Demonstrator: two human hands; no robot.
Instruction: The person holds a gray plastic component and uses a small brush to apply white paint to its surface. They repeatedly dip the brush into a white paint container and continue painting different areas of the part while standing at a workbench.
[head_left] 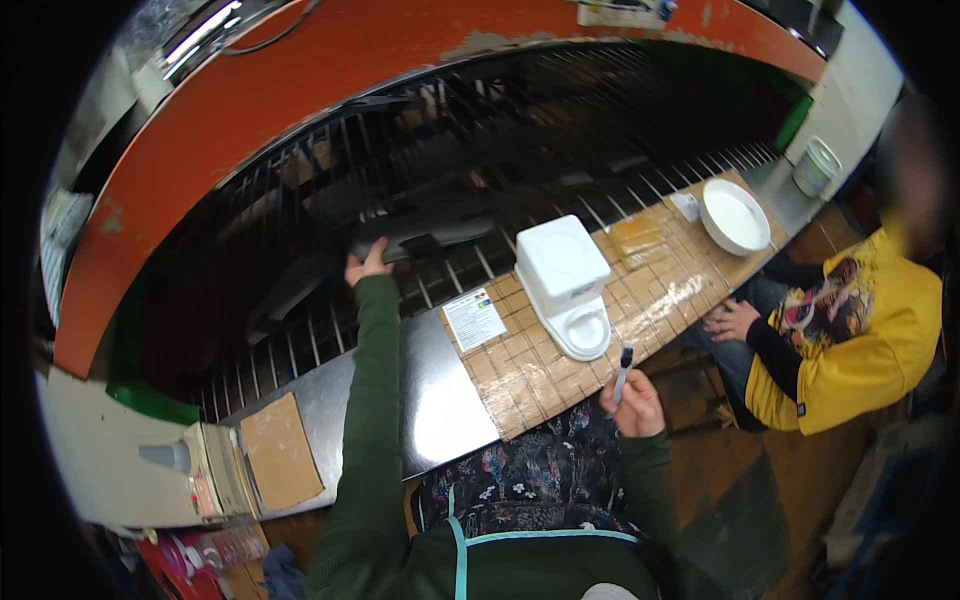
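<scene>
Across the frame slants a shiny steel counter (434, 405), below a curved, orange-painted housing (200, 170). Left of centre, the left hand (369, 264) grips one end of a flat, dark grey piece (455, 233); right of centre, below the boxy white plastic dispenser (563, 263), the right hand (636, 404) pinches a slim, pale-handled, dark-tipped brush-like tool (621, 378).

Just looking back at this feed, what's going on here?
The person's left hand reaches out to the left end of a dark piece above the metal bars; blur hides how firmly it is gripped. The right hand holds a small dark-tipped brush near the bench's front edge. A white container and a white bowl stand on the brown mat.
</scene>
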